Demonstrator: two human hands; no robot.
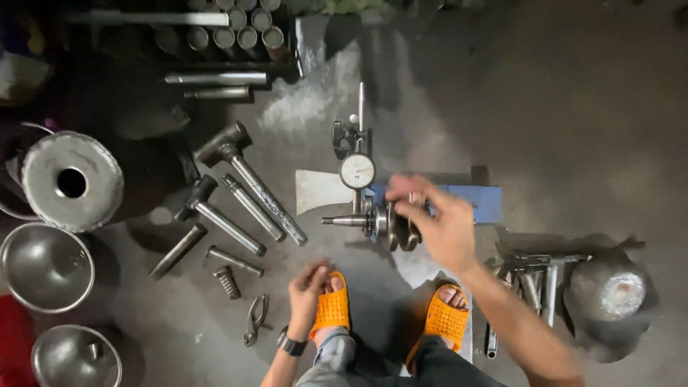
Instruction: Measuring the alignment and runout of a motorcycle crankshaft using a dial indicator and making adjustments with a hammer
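My right hand (436,223) reaches forward over a steel crankshaft (387,225) that lies across a blue stand (479,202) on the floor; its fingers rest on the crank webs. A round dial gauge (357,171) on a stalk stands just behind the crankshaft, its tip near the shaft. My left hand (308,289), with a dark watch on the wrist, rests on the toe of my orange sandal (332,306) and holds nothing.
Two hammers (247,175) and several steel rods (236,261) lie at the left, with pliers (255,319) near my left foot. Metal bowls (44,266) and a round metal disc (72,180) sit at the far left. More tools (537,276) and a domed metal part (609,290) lie at right.
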